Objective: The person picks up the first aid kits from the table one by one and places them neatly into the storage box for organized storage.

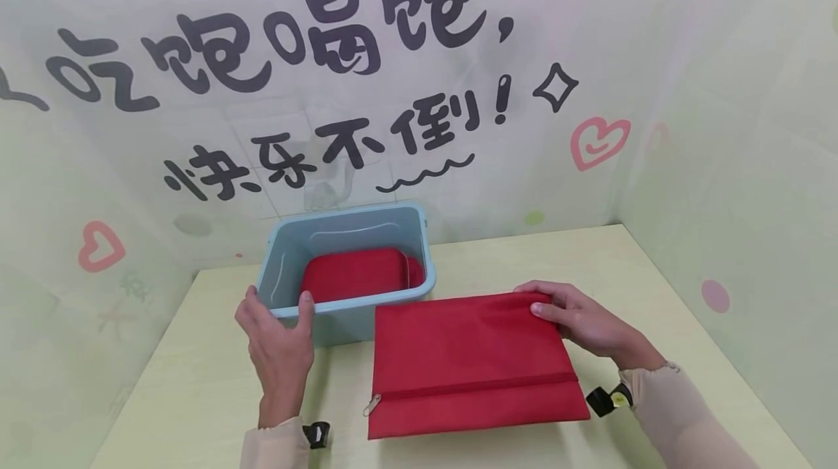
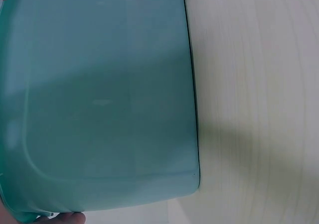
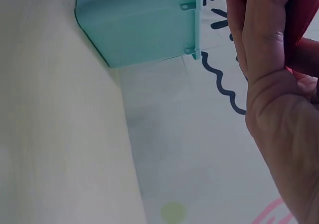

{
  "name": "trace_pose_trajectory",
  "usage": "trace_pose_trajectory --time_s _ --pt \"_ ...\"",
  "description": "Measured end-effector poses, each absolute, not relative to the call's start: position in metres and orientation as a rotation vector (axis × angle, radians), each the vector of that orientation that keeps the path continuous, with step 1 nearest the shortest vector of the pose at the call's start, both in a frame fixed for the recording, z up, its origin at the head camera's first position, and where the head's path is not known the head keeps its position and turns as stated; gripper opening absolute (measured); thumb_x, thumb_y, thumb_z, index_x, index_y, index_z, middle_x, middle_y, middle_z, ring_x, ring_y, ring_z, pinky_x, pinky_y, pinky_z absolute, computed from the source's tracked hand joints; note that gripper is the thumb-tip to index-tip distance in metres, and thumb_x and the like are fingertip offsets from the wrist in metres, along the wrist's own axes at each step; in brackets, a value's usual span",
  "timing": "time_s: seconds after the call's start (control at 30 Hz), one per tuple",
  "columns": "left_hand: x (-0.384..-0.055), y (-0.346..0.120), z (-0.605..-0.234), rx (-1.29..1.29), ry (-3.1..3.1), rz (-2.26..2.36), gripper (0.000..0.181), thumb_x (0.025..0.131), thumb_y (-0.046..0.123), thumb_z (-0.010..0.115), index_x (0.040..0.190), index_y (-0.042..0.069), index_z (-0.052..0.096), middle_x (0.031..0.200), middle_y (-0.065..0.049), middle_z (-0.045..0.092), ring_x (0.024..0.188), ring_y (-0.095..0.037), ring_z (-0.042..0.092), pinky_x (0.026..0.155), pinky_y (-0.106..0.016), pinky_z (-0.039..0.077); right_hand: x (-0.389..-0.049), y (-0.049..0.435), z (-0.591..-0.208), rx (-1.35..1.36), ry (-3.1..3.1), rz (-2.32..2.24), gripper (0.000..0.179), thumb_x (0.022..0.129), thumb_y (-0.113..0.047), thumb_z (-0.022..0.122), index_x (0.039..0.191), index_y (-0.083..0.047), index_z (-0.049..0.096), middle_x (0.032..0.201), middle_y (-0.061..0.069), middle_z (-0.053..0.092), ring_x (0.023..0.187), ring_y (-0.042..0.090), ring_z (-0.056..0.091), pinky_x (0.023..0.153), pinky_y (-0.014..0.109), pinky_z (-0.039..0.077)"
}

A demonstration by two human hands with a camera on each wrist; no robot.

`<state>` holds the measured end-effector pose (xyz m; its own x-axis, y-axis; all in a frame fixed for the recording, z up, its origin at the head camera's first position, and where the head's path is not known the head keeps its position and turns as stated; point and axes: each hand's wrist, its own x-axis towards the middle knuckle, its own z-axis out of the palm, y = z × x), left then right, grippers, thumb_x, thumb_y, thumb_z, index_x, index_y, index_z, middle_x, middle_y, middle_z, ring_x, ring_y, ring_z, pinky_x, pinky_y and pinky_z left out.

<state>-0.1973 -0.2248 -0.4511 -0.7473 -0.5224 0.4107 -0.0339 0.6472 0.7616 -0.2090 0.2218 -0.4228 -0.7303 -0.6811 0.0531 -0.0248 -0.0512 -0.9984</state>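
A light blue plastic bin (image 1: 340, 331) stands at the back left of the table, its front wall filling much of the left wrist view. My left hand (image 1: 280, 349) grips its front left corner, thumb over the front rim and fingers around the left side. Inside the bin lies a red rounded case (image 1: 353, 274), with another red item (image 1: 415, 271) partly hidden at its right. My right hand (image 1: 585, 320) pinches a flat red zippered pouch (image 1: 471, 345) by its upper right corner. The pouch is held above the table, overlapping the bin's front right corner in the head view.
The pale wooden table (image 1: 196, 374) meets a wall (image 1: 497, 222) with dark lettering right behind the bin. Side walls (image 1: 740, 185) rise at the left and right. A black wrist strap (image 1: 317, 434) shows at the left sleeve, another (image 1: 605, 400) at the right.
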Motion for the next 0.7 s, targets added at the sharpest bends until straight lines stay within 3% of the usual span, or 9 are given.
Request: trace_pose_trajectory --time_s 0.37,0.7 --pt "-0.197 -0.225 -0.451 0.428 -2.243 -1.026 0.087 0.091 0.047 0.063 0.156 0.008 0.019 0.146 -0.017 0.032 0.123 -0.041 0.047 0.09 -0.067 0.048 -0.219 0.214 -0.404 -0.762 1.767 -1.876 0.032 0.105 -0.004 0.043 0.137 -0.001 0.049 0.123 0.014 0.062 0.103 0.027 0.067 0.084 0.039 0.058" --pt "-0.197 -0.227 -0.453 0.412 -2.233 -1.034 0.088 0.09 0.046 0.065 0.156 0.008 0.02 0.146 -0.017 0.033 0.124 -0.04 0.047 0.087 -0.067 0.05 -0.241 0.192 -0.381 -0.638 1.855 -1.907 0.037 0.104 -0.012 0.049 0.139 0.0 0.048 0.124 0.014 0.061 0.101 0.028 0.067 0.083 0.04 0.059"
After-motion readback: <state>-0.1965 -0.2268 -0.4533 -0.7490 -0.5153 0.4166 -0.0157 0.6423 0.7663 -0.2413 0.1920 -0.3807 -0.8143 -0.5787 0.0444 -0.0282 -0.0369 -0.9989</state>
